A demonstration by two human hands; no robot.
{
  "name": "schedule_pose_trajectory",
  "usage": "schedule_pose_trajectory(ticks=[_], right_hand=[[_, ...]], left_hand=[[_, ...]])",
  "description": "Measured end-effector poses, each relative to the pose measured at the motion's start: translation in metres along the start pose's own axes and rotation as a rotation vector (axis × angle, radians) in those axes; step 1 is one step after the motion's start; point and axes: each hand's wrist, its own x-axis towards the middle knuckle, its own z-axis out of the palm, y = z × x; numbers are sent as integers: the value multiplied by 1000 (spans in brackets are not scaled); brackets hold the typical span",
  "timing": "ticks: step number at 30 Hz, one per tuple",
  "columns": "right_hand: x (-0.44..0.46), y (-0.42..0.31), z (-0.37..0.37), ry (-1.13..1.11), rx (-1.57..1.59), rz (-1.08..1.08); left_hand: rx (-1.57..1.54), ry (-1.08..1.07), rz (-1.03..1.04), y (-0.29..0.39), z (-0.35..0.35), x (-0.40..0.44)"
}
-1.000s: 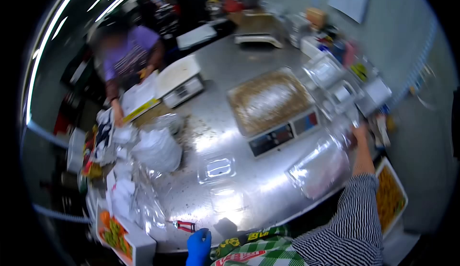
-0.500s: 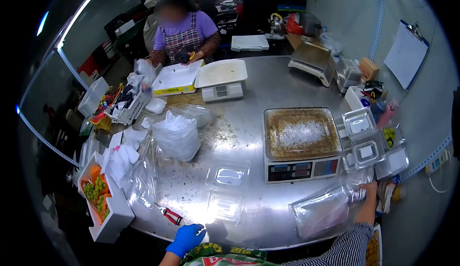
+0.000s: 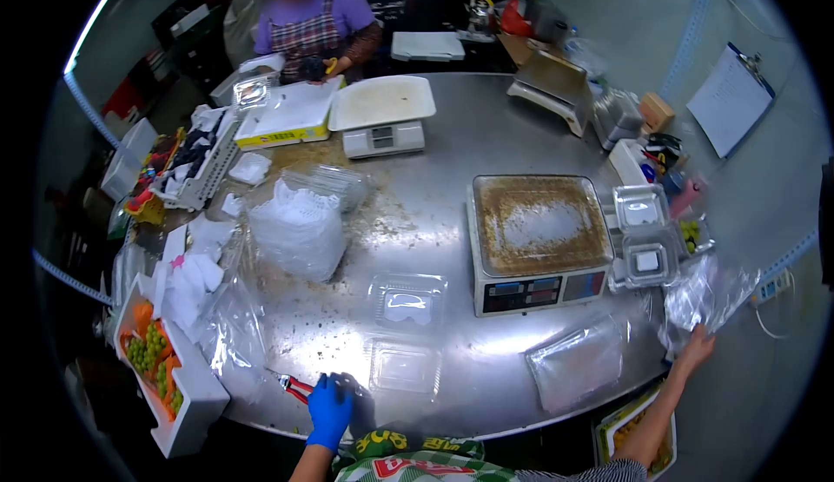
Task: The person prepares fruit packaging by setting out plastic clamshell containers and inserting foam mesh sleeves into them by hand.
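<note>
At the bench's (image 3: pixel 486 386) near edge, the blue-gloved left hand (image 3: pixel 330 412) curled beside the red-handled shears (image 3: pixel 298 388), its grip unclear; their long axis slanted, blades pointing left and slightly away. At the left edge, a white foam box (image 3: pixel 193 414) held green grapes (image 3: pixel 149 349) and orange wrapping (image 3: pixel 142 313). Past the right edge, the bare right hand (image 3: pixel 697 343) pinched a clear plastic bag (image 3: pixel 702 298). Farther, a clear container (image 3: pixel 706 244) held grapes.

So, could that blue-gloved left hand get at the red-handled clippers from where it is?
Most likely yes. The left hand is right by the near end of the clippers, and nothing visible stands between them. Whether they touch, I can't tell.
</note>
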Motion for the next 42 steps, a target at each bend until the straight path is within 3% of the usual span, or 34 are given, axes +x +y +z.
schedule_pose_trajectory(ticks=[1,2,5,9,13,16,19,20,23,24,27,31,32,35,38,40,42], right_hand=[[3,-31,2,-45,-87,59],[-7,-91,19,-58,266,174],[-15,-154,78,-328,575,422],[-54,-265,199,-635,852,433],[-75,-304,358,-835,1012,575],[-90,-331,468,-920,1179,551],[-106,-337,562,-933,1101,628],[-112,-328,595,-967,1039,685],[-143,-307,662,-1006,991,871],[-156,-302,669,-1076,900,831],[-174,-316,654,-1023,234,676],[-169,-292,639,-1051,176,459],[-165,-289,625,-1149,240,406],[-164,-330,515,-1372,417,233],[-193,-370,387,-1558,487,107],[-224,-381,301,-1801,473,70],[-260,-382,223,-1943,216,-290]], left_hand=[[55,-30,-31,0,2,5],[115,-60,-57,1,4,10],[319,-94,-38,-21,28,22],[389,-138,-21,-32,35,29],[415,-146,-68,-17,32,31],[500,-83,-47,-9,31,31],[498,-69,14,34,-13,41],[394,-211,-63,23,-2,40],[417,-211,-100,28,-3,47],[414,-233,-129,28,-2,48],[441,-260,-119,26,-3,49],[418,-234,-89,22,0,43],[409,-225,-82,22,0,43],[431,-170,-66,24,-8,40],[373,-155,-108,-8,29,34],[372,-117,-98,-14,35,25],[393,-83,-94,-9,30,28]])
